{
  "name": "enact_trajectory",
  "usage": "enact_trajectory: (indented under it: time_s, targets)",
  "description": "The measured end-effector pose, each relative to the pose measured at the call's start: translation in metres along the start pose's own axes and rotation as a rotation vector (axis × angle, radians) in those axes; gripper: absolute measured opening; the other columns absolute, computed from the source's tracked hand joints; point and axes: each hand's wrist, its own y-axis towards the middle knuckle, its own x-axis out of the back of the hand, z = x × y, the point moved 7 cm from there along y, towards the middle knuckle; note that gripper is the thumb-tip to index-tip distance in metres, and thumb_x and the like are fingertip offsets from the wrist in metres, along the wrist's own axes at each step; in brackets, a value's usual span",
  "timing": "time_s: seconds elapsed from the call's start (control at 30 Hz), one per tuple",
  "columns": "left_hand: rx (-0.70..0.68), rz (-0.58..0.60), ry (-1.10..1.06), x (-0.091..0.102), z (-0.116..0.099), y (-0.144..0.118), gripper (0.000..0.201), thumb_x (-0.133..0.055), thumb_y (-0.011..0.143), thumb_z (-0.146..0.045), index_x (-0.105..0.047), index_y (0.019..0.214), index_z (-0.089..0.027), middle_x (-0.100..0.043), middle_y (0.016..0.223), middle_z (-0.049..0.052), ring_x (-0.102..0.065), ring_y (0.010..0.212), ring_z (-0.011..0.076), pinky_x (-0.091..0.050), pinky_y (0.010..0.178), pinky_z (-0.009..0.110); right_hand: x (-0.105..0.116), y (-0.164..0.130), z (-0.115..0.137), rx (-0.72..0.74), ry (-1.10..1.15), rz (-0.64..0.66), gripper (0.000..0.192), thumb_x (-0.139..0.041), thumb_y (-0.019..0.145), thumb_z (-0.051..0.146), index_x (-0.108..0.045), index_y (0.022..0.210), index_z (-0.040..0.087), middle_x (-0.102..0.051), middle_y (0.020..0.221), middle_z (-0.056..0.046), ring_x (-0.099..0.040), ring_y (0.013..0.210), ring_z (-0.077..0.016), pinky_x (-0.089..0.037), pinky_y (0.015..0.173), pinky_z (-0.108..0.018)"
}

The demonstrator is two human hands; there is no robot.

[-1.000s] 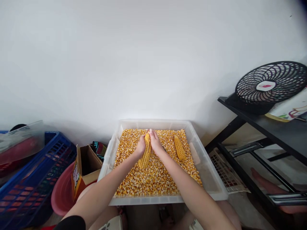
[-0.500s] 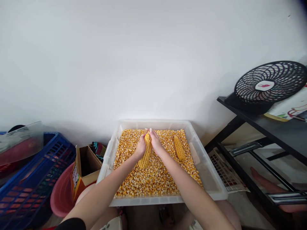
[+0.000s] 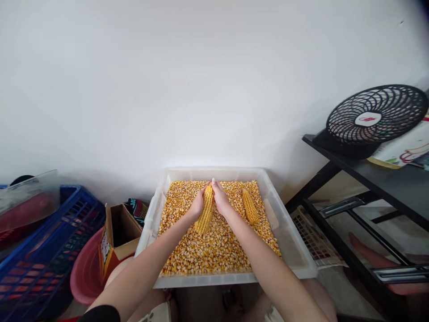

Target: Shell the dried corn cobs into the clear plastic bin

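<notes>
At the far left stands a blue crate (image 3: 50,250), then a pink basin (image 3: 79,278) with an open box (image 3: 129,247) beside or partly in it (which of the two, I cannot tell), both low and probably shoved aside to leave elbow room. Next comes the tub (image 3: 296,250), close to the wall (image 3: 201,89); bare knees (image 3: 321,293) show by its near corners, so it probably rests on them, its raised sides keeping the loose kernels (image 3: 214,257) in. Over these, the left hand (image 3: 197,205) grasps a cob (image 3: 205,215) from one side, and the right hand (image 3: 220,199) presses it from the other, both near its far end. The cob slants lengthwise between them, thick end nearer, a paired hold that seems meant to steady it. To the right, a second cob (image 3: 250,208) lies on the kernels, untouched, perhaps parked there to be handy. Past the tub, a fan (image 3: 375,117) stands on a black table (image 3: 346,166), likely raised so that its air can reach the seat.
</notes>
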Motion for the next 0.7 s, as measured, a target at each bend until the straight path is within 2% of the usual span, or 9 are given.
enact_trajectory:
  time_s: [0.1,0.17,0.3,0.43,0.53,0.7]
  targets:
    - [0.195,0.248,-0.153,-0.020,0.009,-0.007,0.046,-0.025,0.085,-0.040,-0.057,0.105,-0.013,-0.067,0.070,0.007,-0.062,0.059,0.0215,-0.050,0.059,0.035,0.001,0.001,0.008,-0.046,0.094,0.029,0.041,-0.050,0.072,0.062,-0.054,0.077,0.021,-0.064,0.069,-0.002,-0.061,0.073,-0.0206,-0.046,0.065,-0.033]
    - [0.314,0.296,-0.150,-0.025,0.018,-0.013,0.050,-0.023,0.084,-0.045,-0.058,0.098,-0.011,-0.062,0.056,0.007,-0.057,0.045,0.0210,-0.048,0.049,0.035,0.000,0.001,0.012,-0.062,0.119,0.040,0.043,-0.049,0.072,0.063,-0.054,0.076,0.020,-0.064,0.068,-0.004,-0.061,0.073,-0.0218,-0.047,0.065,-0.034]
    - [0.308,0.240,-0.170,-0.023,0.022,-0.016,0.050,-0.023,0.085,-0.049,-0.058,0.096,-0.014,-0.058,0.049,0.005,-0.053,0.038,0.0196,-0.045,0.042,0.033,-0.003,-0.002,0.018,-0.025,0.126,0.020,0.035,-0.055,0.071,0.056,-0.054,0.077,0.022,-0.065,0.071,-0.001,-0.061,0.074,-0.0201,-0.047,0.067,-0.033]
    - [0.300,0.185,-0.196,-0.023,0.019,-0.017,0.049,-0.023,0.086,-0.048,-0.058,0.096,-0.015,-0.058,0.050,0.005,-0.052,0.038,0.0178,-0.045,0.045,0.031,-0.008,-0.004,0.021,0.021,0.096,0.064,0.025,-0.064,0.069,0.043,-0.056,0.080,0.022,-0.065,0.075,0.000,-0.061,0.074,-0.0180,-0.048,0.068,-0.030]
    - [0.296,0.173,-0.214,-0.024,0.017,-0.019,0.047,-0.025,0.086,-0.047,-0.058,0.095,-0.016,-0.060,0.054,0.006,-0.055,0.041,0.0180,-0.046,0.047,0.031,-0.006,-0.004,0.020,0.037,0.053,0.047,0.027,-0.059,0.072,0.046,-0.059,0.082,0.021,-0.066,0.073,-0.001,-0.061,0.072,-0.0183,-0.048,0.066,-0.031]
    - [0.278,0.156,-0.173,-0.024,0.015,-0.020,0.049,-0.023,0.086,-0.048,-0.057,0.095,-0.014,-0.057,0.050,0.005,-0.050,0.035,0.0183,-0.042,0.039,0.032,-0.001,-0.004,0.017,0.006,0.037,-0.021,0.036,-0.049,0.075,0.054,-0.061,0.083,0.020,-0.065,0.066,-0.002,-0.062,0.069,-0.0201,-0.047,0.063,-0.033]
